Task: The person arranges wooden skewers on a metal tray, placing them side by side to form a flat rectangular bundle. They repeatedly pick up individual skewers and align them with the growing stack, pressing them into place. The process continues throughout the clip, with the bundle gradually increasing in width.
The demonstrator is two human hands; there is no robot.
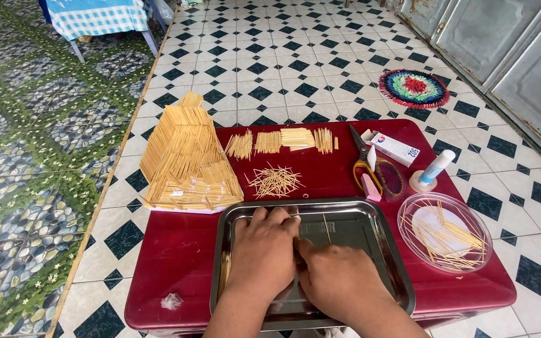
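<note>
Over the tray (383, 250), your two hands meet.
Your left hand (264, 250) and right hand (339, 278) lie flat there, fingers touching thin sticks (327, 226); the hold I cannot tell.

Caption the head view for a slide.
Both hands press into a steel tray beside a toothpick house on a red table.

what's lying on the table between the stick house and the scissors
In the head view, between the stick house and the scissors, a loose pile of sticks lies on the red table, with a row of small stick bundles behind it.
</note>
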